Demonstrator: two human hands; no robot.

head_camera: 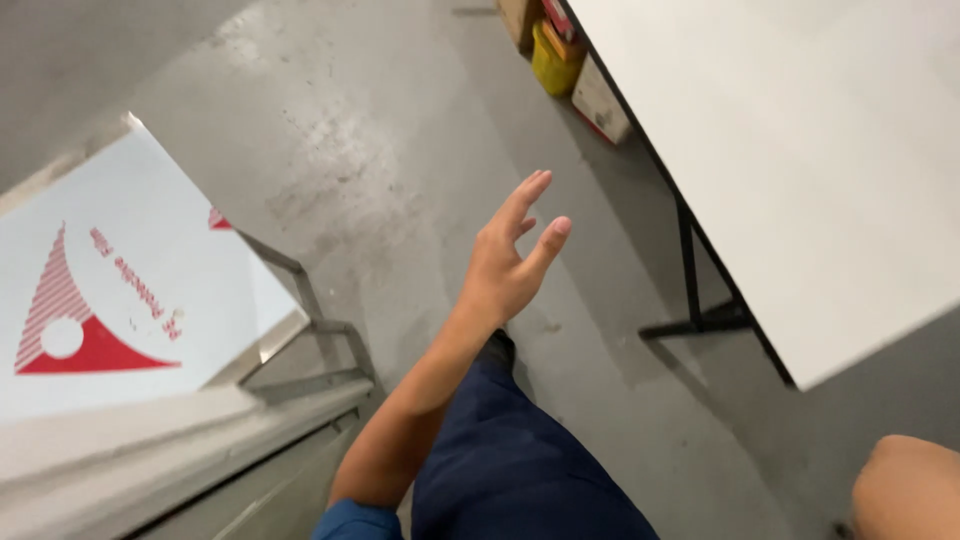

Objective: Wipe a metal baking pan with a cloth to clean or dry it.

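The left hand (510, 258) hangs in mid-air over the grey concrete floor (380, 150), fingers (528, 195) spread apart and stretched forward, palm empty. It touches nothing. The bare forearm runs back toward the lower edge of the view, where a blue sleeve shows, and below it lies a leg in dark blue trousers (510, 470) with a dark shoe just under the wrist.

Nearest to this hand is the white bench (800, 180), off to its right and well apart from it, with black metal legs (700, 300) standing on the floor. On the other side, a white sheet with a red triangle (110, 290) lies on a metal frame (310, 330), also apart from the hand.

Of the right hand (905, 485), only a rounded part shows at the bottom right corner; whether it is open or closed cannot be told.

At the top, a yellow container (553, 60) and boxes (600, 100) sit on the floor beside the bench.
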